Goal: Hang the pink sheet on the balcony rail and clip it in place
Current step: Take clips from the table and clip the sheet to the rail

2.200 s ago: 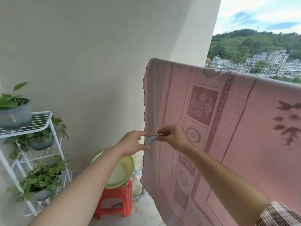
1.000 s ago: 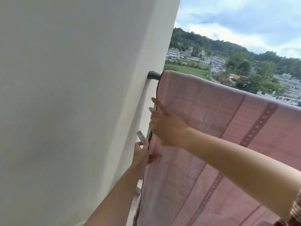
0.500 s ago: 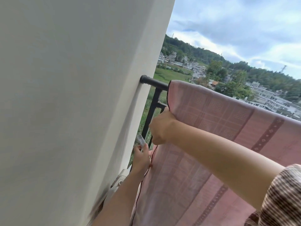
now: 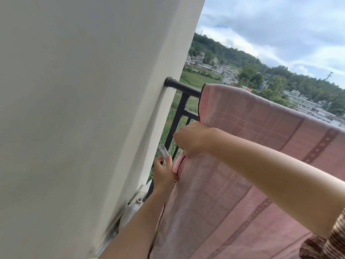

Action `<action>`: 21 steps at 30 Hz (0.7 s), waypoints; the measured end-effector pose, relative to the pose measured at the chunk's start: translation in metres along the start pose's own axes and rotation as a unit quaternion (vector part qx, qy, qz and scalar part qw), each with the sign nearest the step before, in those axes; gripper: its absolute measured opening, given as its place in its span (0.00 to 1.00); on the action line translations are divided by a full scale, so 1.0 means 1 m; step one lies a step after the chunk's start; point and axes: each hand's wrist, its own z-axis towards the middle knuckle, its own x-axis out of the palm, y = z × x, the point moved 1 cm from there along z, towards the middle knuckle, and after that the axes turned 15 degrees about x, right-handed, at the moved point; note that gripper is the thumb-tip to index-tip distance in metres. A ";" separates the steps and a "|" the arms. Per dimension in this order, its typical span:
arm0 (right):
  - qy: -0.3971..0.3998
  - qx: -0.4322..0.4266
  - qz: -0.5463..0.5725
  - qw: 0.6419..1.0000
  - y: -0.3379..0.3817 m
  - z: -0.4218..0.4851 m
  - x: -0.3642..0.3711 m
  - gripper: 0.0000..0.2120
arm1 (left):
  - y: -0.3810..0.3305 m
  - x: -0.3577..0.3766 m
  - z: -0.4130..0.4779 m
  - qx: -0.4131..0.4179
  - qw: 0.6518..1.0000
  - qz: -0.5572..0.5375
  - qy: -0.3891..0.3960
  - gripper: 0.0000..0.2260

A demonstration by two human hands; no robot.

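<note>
sheet [image 4: 261, 146] edge pulled further off rail [image 4: 183, 88] | right hand [image 4: 192, 140] pinching sheet | left hand [image 4: 164, 171] gripping clip [image 4: 163, 153]

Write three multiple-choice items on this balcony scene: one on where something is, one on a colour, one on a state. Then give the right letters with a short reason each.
1. Where is the clip?
A. In the left hand, beside the sheet's edge
B. Fastened on top of the rail
C. Lying on the floor

2. What colour is the rail?
A. White
B. Black
C. Green

3. What state is the left edge of the sheet in?
A. Folded in a pile on the floor
B. Pinned flat to the wall
C. Gripped and pulled aside by the right hand, showing the bars

Answers:
1. A: the pale clip sticks up from the left hand's fingers, not yet on the cloth.
2. B: the bare stretch from the wall to the sheet is dark black.
3. C: the right hand bunches the edge, and the bars show to its left.
</note>
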 end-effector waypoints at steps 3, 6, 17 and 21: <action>-0.010 0.003 0.023 1.000 0.000 0.003 0.004 0.16 | -0.005 -0.021 -0.002 0.058 0.997 0.040 0.018 0.15; -0.002 -0.010 -0.002 1.000 -0.001 0.006 0.012 0.15 | -0.007 -0.049 -0.003 0.089 0.991 0.083 0.058 0.15; -0.037 -0.028 0.003 0.999 0.003 0.006 0.020 0.15 | -0.033 -0.081 -0.003 0.209 0.946 0.203 0.142 0.07; -0.055 -0.028 0.000 0.998 0.001 0.001 0.020 0.16 | -0.043 -0.075 0.001 0.254 0.915 0.244 0.195 0.09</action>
